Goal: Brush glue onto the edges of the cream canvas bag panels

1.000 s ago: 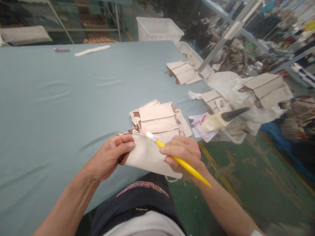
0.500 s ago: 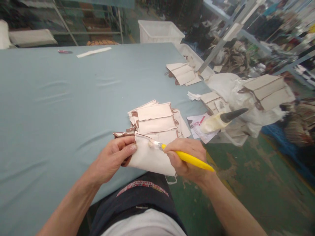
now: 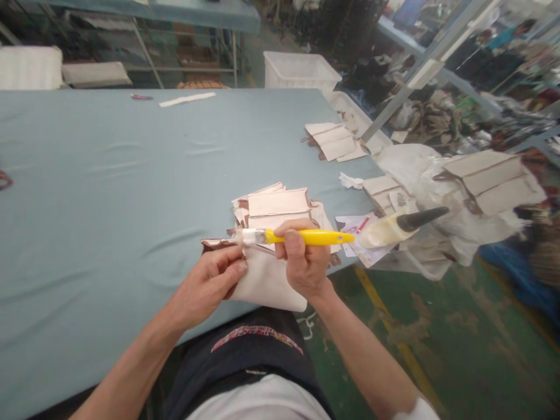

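Observation:
At the table's front edge, my left hand (image 3: 217, 279) pinches the left side of a cream fabric piece (image 3: 266, 284) with brown edging. My right hand (image 3: 305, 259) is closed round the yellow handle of a paintbrush (image 3: 312, 237). The brush lies nearly level, its pale bristles at the upper left corner of the piece, close to my left fingertips. Just beyond is a stack of cream panels (image 3: 277, 203) with brown trim, partly hidden by my right hand. To the right, a cream bottle with a black tip (image 3: 385, 230) lies on printed paper (image 3: 350, 224).
More cream panels (image 3: 335, 140) lie at the table's right edge, others (image 3: 492, 181) on plastic wrapping (image 3: 411, 160). A white strip (image 3: 188, 99) and a small red tool (image 3: 142, 97) lie at the far side of the blue-covered table (image 3: 153, 175). A white bin (image 3: 301, 70) stands behind.
My right hand has moved the brush up and left, from the middle of the piece's upper edge to its left corner, and levelled the handle. My left hand keeps its hold.

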The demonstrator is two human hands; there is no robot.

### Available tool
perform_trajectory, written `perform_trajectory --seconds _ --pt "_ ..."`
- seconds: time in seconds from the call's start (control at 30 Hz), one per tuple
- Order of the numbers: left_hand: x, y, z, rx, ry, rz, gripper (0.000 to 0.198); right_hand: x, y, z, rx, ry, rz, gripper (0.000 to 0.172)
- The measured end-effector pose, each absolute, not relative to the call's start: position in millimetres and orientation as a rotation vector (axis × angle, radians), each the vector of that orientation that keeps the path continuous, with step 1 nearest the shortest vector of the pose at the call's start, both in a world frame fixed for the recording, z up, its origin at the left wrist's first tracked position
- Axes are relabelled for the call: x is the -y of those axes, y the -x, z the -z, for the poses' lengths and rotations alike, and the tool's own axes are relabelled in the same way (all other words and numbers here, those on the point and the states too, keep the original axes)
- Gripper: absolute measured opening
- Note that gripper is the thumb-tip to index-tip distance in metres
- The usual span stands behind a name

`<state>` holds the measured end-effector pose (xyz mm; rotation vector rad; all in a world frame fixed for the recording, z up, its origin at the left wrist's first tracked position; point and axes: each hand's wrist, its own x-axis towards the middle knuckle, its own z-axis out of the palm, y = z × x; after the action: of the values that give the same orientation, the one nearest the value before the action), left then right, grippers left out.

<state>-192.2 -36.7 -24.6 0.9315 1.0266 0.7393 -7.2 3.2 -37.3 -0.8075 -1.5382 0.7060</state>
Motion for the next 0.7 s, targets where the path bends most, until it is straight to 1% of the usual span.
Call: perform_trajectory --seconds 0.1,0.17,0.23,0.4,0.53,0.6,0.63,0.7 --pt "40.6 198.7 29.2 -1.089 -0.949 -0.781 0.030 -6.4 14.8 47.9 1.254 0.838 -0.844 0.030" --pt "45.0 209.7 33.9 -1.185 -1.021 -0.846 0.025 -8.3 13.0 52.4 1.142 0.883 -0.859 0.034" --pt "52.4 225.9 39.7 -1.282 -1.094 -0.880 0.024 -8.9 6.4 57.0 1.083 0.944 -0.867 0.037" --pt "80.8 273.9 49.9 -1.499 -1.178 -0.840 0.032 -6.7 -6.3 73.3 1.060 1.071 -0.959 0.041" --pt "90.9 305.1 36.7 -1.492 -1.245 -0.922 0.041 -4.4 1.2 78.1 1.029 1.112 -1.025 0.045" --pt "91.1 323.0 25.2 -1.448 -1.322 -0.951 0.039 -4.0 9.1 74.4 0.972 1.137 -1.031 0.047" --pt "91.3 334.5 20.8 -1.439 -1.366 -0.928 0.037 -3.8 14.1 71.5 0.938 1.148 -1.026 0.048" --pt "93.6 364.0 19.9 -1.481 -1.422 -0.829 0.040 -3.1 26.2 65.0 0.881 1.164 -1.006 0.050"
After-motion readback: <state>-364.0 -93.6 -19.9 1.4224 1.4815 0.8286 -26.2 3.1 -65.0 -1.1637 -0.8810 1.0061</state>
